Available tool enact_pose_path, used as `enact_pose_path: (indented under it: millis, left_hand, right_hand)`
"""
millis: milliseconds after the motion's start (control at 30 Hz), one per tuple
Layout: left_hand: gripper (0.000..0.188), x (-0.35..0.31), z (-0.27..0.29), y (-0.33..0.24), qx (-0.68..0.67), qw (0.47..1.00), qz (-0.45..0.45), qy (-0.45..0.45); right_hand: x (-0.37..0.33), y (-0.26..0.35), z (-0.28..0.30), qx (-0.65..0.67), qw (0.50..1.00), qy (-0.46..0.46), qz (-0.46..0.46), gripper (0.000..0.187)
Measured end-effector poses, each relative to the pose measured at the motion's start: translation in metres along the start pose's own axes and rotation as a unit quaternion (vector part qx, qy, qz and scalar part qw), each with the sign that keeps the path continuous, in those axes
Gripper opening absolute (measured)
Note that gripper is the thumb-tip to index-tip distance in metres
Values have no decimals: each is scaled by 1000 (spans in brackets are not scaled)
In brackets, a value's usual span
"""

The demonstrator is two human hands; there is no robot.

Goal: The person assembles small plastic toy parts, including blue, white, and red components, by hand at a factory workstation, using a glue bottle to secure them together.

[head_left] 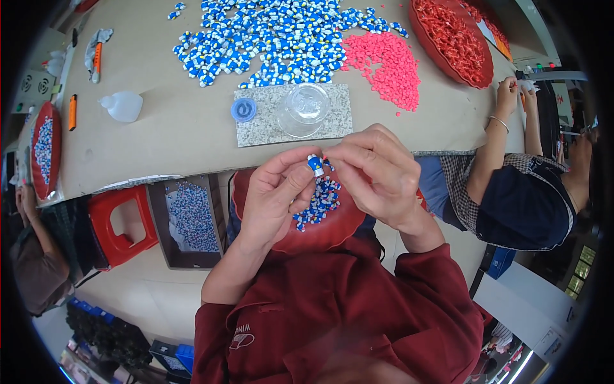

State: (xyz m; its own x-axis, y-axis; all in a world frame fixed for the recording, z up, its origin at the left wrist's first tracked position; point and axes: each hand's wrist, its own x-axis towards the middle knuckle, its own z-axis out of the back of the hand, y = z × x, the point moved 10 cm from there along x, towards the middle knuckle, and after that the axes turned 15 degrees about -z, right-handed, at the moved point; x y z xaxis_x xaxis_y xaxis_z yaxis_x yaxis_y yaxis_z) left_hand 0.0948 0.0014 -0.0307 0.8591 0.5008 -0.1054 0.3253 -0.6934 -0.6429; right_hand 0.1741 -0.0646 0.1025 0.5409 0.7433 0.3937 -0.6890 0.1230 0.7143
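Both hands meet over the person's lap, just below the near edge of the table: the left hand [275, 192] has its thumb and forefinger closed on a small blue-and-white plastic figure [316, 165], holding it upright, while the right hand [374, 173] curls in from the other side with its fingertips pinched together against the top of the same figure; whether they hold a separate small piece there cannot be told. Directly beneath the hands lies a round red plastic tray [332, 230] on the lap, holding a small heap of the same blue-and-white pieces. Beyond it, on the tan cardboard-covered table [185, 128], sits a speckled grey stone slab [262, 131] bearing a small blue round cap [244, 109] and a clear plastic round lid or dish [306, 109]. Farther back spreads a wide pile of blue-and-white figures [281, 38], with a heap of small pink plastic bits [387, 64] just to its right and a large red tray of red pieces [451, 38] at the far right. A white plastic bottle [121, 105] lies at the left. Under the table's edge stand a red plastic stool [121, 224] and a dark box of more figures [188, 221]. Another person's forearms [505, 121] reach to the table at the right.
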Motion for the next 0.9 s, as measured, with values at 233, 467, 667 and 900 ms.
enact_pose_path:
  millis: [233,467,667,900]
  left_hand:
    - [27,0,-2,3,-14,1000,3,2]
    - [23,0,5,5,-11,999,-25,-23]
    - [30,-12,18,3,248,969,-4,-23]
    - [26,-24,14,15,106,993,55,5]
  right_hand:
    - [-9,-3,-3,-2,1000,-20,2,25]
    - [-26,3,-15,-71,996,-21,48,38]
    - [-33,-18,-5,0,999,40,-32,28]
    - [-29,-105,76,-134,942,-126,-282,15]
